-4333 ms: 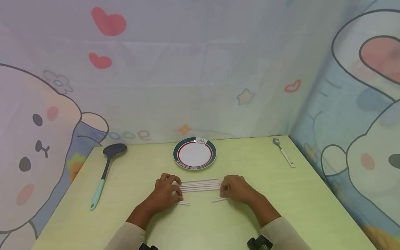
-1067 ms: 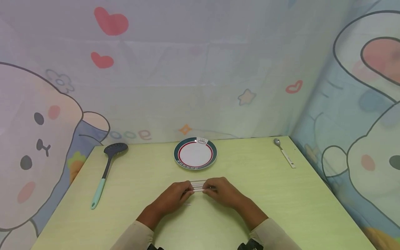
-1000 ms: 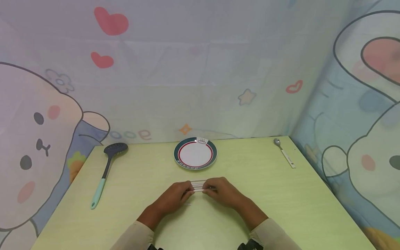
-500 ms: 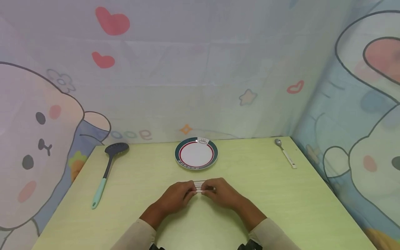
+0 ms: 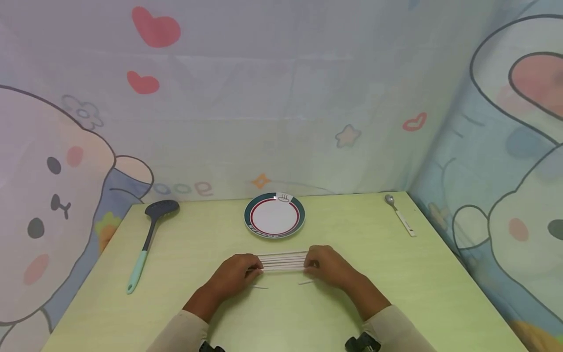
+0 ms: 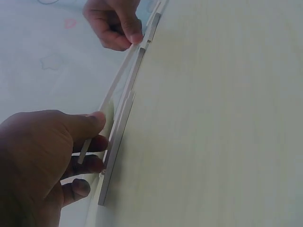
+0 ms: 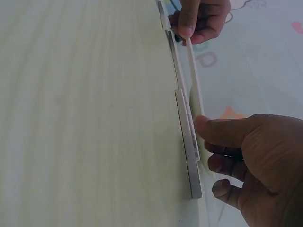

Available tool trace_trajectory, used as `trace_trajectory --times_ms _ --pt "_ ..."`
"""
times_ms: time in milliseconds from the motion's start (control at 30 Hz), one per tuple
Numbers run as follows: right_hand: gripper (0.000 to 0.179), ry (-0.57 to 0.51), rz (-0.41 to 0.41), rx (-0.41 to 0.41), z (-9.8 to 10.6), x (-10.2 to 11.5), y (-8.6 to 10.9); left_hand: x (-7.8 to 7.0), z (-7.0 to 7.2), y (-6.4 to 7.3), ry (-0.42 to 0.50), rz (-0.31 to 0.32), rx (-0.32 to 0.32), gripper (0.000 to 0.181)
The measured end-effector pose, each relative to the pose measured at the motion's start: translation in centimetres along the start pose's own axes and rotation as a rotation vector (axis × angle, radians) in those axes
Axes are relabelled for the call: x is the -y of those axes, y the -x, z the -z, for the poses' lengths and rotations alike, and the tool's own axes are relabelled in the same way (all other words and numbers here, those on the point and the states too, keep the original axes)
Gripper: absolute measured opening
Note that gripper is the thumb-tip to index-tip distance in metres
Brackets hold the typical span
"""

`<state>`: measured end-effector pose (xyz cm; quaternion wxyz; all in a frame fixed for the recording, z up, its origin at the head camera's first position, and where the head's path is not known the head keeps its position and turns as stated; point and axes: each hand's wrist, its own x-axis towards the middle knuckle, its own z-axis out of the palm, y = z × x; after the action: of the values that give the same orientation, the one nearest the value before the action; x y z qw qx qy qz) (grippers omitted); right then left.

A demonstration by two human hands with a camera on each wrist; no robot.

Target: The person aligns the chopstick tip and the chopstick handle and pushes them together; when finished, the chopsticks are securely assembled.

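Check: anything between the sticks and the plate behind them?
Nothing visible. The white sticks lie between the left hand and right hand; only bare table separates them from the plate.

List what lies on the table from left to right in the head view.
Slotted spatula → left hand → white sticks → right hand → spoon. The plate sits behind the sticks, so it is left out.

A bundle of thin white sticks lies flat on the bench, side by side and parallel, running left to right just in front of the plate. Two short white bits lie just behind them, nearer the person.
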<state>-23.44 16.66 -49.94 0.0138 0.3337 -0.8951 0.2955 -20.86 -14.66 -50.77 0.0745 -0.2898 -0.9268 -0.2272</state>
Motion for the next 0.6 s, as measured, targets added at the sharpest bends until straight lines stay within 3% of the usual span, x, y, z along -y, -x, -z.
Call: trace_trajectory --times_ms 233,500,600 --pt "0.006 0.065 -0.005 0.018 -0.05 -0.03 0.18 -0.16 0.08 0.0 -0.077 0.001 -0.015 0.009" --pt "0.008 0.141 -0.12 0.011 -0.26 0.3 0.2 0.06 -0.26 0.1 -0.101 0.052 -0.043 0.015" --pt "0.009 0.137 -0.123 0.001 -0.1 0.37 0.19 0.08 -0.03 0.27 -0.088 0.049 -0.061 0.014"
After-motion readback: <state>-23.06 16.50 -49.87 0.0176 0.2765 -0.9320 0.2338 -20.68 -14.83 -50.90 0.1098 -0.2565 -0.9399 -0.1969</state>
